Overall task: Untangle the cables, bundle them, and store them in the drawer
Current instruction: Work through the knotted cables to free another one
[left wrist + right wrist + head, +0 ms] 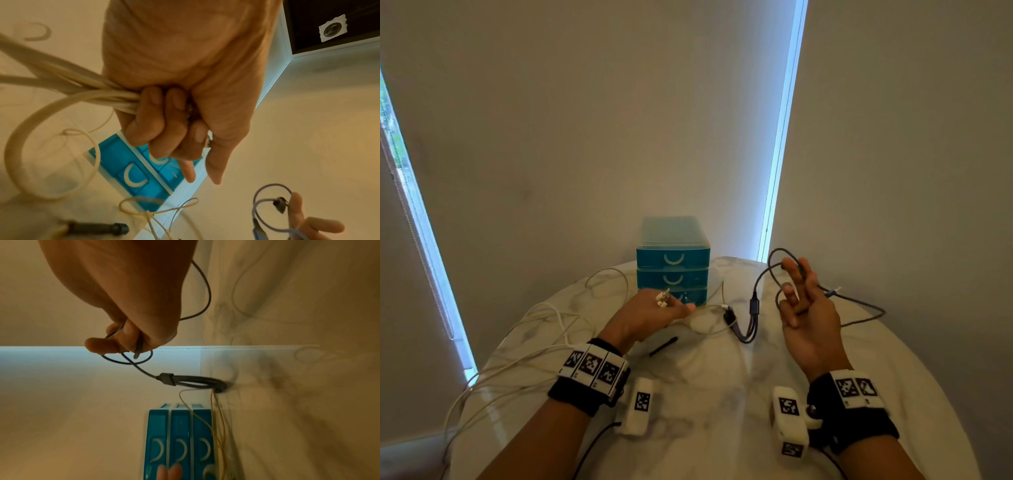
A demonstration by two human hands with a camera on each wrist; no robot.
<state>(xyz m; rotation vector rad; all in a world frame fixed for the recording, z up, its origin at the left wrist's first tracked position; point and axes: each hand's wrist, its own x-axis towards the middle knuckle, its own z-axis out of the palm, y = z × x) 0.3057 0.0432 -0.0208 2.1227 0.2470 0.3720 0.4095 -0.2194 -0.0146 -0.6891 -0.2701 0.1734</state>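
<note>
Gleaming with marble veining, the round white table [722,394] carries a black pen [663,346] near centre. The left hand [650,313] clenches thick white cables [72,91]; the right hand [808,318], at 2 o'clock, pinches a looped thin dark cable [203,288]. A translucent teal drawer unit [673,255] stands at 12 o'clock against drawn blinds [585,120].

No words or numbers can be read; the wrist bands [594,366] carry only black-and-white square code markers.

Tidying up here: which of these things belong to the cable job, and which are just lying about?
Job: white cables, left hand; dark cable, right hand; blue drawer unit.
Lying about: black pen-like stick, window blinds.
</note>
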